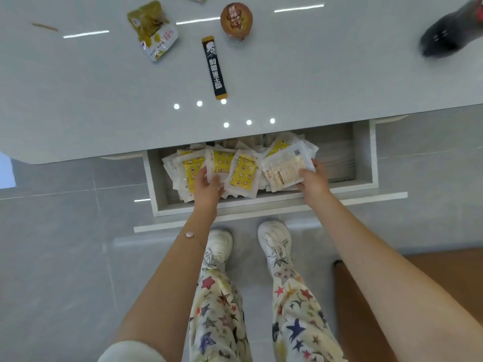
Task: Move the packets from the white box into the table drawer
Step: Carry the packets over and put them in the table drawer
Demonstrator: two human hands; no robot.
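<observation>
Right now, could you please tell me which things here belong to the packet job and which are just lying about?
Job: packets, open drawer, left hand and right hand gripping packets.
Lying about on the tabletop: green snack pouch, black stick sachet, round brown cup, dark bottle.

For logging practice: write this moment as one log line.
left hand: grips yellow-and-white plastic packets | right hand: grips pale plastic packet | open grey table drawer: heaped with packets
</observation>
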